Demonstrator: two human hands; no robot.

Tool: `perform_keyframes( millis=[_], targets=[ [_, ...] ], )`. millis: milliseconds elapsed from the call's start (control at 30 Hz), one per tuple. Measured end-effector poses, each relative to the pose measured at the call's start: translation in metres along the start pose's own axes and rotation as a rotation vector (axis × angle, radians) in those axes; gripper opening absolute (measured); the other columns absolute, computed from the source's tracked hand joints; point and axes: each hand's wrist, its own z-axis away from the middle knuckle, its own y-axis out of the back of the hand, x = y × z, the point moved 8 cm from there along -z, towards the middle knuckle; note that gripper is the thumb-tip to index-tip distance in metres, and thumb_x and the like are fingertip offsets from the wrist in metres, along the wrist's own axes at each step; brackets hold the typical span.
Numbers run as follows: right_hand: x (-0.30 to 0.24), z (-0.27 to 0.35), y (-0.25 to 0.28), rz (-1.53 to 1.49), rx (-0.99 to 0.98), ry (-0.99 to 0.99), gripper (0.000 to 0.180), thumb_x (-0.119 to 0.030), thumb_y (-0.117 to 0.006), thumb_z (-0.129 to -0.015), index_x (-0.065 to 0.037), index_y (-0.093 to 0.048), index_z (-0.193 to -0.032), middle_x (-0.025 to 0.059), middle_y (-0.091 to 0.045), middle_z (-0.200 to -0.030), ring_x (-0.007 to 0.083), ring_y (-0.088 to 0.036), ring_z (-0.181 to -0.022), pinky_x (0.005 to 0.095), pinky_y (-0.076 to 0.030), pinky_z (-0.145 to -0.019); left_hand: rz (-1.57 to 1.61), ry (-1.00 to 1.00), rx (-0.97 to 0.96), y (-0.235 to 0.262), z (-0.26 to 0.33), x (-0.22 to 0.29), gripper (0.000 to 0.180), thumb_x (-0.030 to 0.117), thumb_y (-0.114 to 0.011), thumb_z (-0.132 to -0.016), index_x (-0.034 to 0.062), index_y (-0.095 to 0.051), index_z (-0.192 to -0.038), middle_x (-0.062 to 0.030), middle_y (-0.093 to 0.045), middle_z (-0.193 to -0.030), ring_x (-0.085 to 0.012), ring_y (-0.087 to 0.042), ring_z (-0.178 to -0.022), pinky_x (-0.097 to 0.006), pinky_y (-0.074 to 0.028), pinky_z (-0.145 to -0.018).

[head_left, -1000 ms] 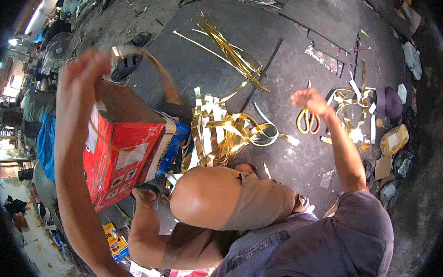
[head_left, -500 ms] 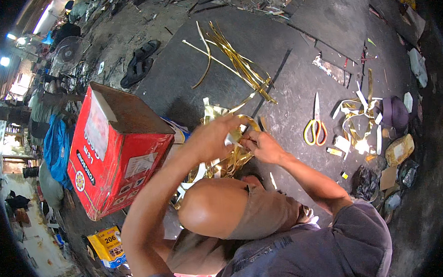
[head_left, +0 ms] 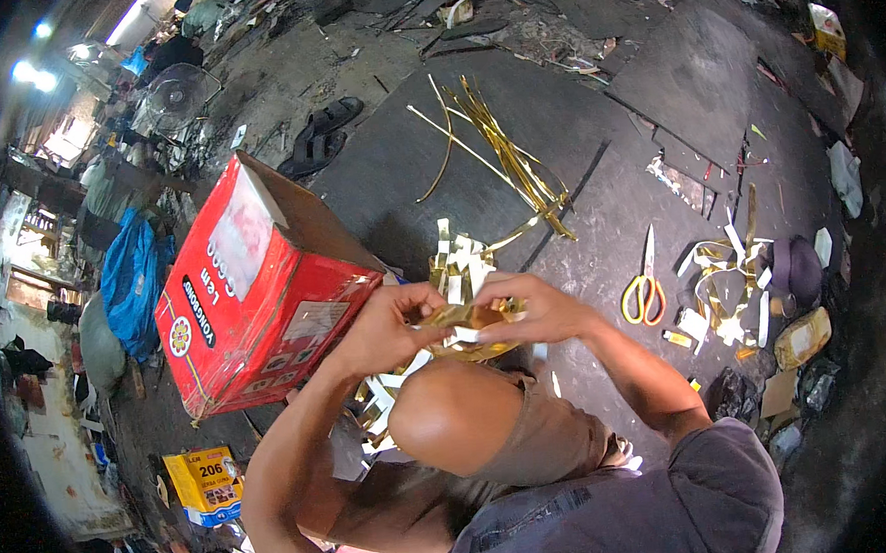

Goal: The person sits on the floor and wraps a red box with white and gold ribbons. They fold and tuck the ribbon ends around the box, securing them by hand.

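Gold strip worked between both hands

The gold strip (head_left: pixel 457 316) is pinched by the left hand (head_left: pixel 390 324) and right hand (head_left: pixel 537 310) above the knee; careful folding seems needed next, scissors (head_left: pixel 644 291) lying rightward.

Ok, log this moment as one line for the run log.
left hand: holding gold strip piece | right hand: on same piece | above raised knee | red carton at left | scissors on floor at right

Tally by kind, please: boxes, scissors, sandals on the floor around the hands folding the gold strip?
Red cardboard box: 1
Yellow box: 1
Scissors: 1
Black sandals: 2
Total: 5
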Motion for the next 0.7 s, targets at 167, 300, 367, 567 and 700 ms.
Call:
perform_keyframes(
  millis=[167, 300, 367, 567, 700],
  targets=[
    [-0.005, -0.034, -0.033, -0.195, 0.117, -0.068, 0.024, -0.024, -0.078, -0.092, -0.002, -0.075, -0.100, 0.0031, -0.072, -0.091, 0.0121, -0.064, -0.088, 0.0301, -0.050, -0.079, -0.298, 0.203, 0.207, 0.029, 0.022, 0.003, 0.016, 0.012, -0.078, -0.079, -0.0009, -0.069, -0.085, -0.0058, -0.067, -0.070, -0.0106, -0.060, -0.065, -0.033, -0.048, -0.060],
    [-0.002, -0.045, -0.045, -0.467, 0.140, -0.166, 0.020, -0.024, -0.072, -0.097, -0.005, -0.072, -0.099, 0.0029, -0.070, -0.084, 0.0091, -0.062, -0.079, 0.0286, -0.050, -0.072, -0.627, 0.442, 0.072, 0.035, 0.067, -0.049, 0.027, 0.023, -0.077, -0.075, 0.0034, -0.077, -0.094, -0.0172, -0.073, -0.084, -0.0274, -0.070, -0.079, -0.042, -0.055, -0.071],
    [-0.014, -0.061, -0.009, -0.803, 0.469, -0.020, 0.015, -0.019, -0.066, -0.101, -0.004, -0.066, -0.098, 0.0027, -0.068, -0.080, 0.0074, -0.062, -0.073, 0.0250, -0.050, -0.065, -0.867, 0.645, -0.107, 0.023, 0.096, -0.079, 0.029, 0.032, -0.075, -0.077, 0.0115, -0.080, -0.097, -0.0196, -0.076, -0.098, -0.0355, -0.074, -0.095, -0.047, -0.059, -0.082],
    [-0.073, -0.086, 0.024, -0.281, 0.006, -0.289, 0.020, -0.028, -0.066, -0.100, -0.008, -0.067, -0.095, -0.0024, -0.059, -0.067, 0.0072, -0.056, -0.058, 0.0244, -0.047, -0.055, -1.147, 0.400, -0.152, -0.006, 0.142, -0.058, 0.052, 0.032, -0.086, -0.073, 0.0060, -0.069, -0.116, -0.0196, -0.068, -0.119, -0.0368, -0.067, -0.115, -0.046, -0.057, -0.088],
    [-0.121, -0.098, -0.053, 0.009, -0.349, -0.197, 0.029, -0.031, -0.062, -0.101, -0.003, -0.068, -0.098, 0.0028, -0.064, -0.070, 0.0095, -0.056, -0.062, 0.0291, -0.046, -0.057, -0.757, -0.488, 0.821, 0.033, 0.140, 0.105, 0.076, 0.022, -0.095, -0.061, 0.0057, -0.060, -0.127, -0.0182, -0.054, -0.132, -0.0422, -0.051, -0.126, -0.053, -0.048, -0.102]
  ],
)
